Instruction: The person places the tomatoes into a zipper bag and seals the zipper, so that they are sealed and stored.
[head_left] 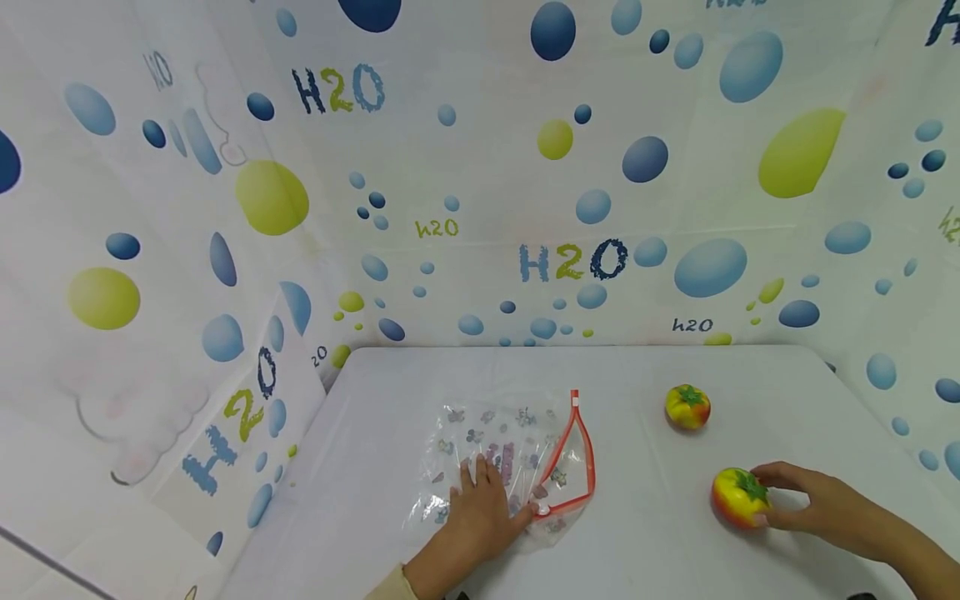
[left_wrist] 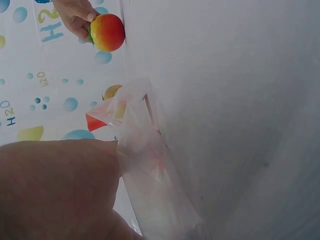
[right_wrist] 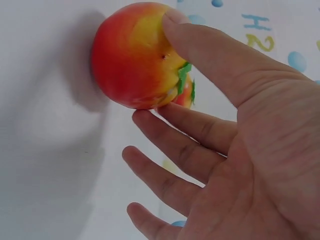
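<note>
My left hand (head_left: pixel 483 512) lies over a clear plastic zip bag (head_left: pixel 457 433) with a flower print, fingers stretched across it. Its thumb is by the red zip strip (head_left: pixel 589 454), near the slider. In the left wrist view, part of the bag (left_wrist: pixel 145 165) stands up beside the hand (left_wrist: pixel 55 185), whose fingertips are hidden. On the right, my right hand (head_left: pixel 832 508) pinches a yellow-red toy persimmon (head_left: pixel 735 504) with a green leafy top between thumb and fingers. The right wrist view shows the toy persimmon (right_wrist: pixel 132 55) between thumb and first fingers, the others spread.
A second toy persimmon (head_left: pixel 687 407) sits farther back on the white table (head_left: pixel 637 550). Behind and beside the table hang white sheets (head_left: pixel 487 167) printed with blue and green drops and "H2O".
</note>
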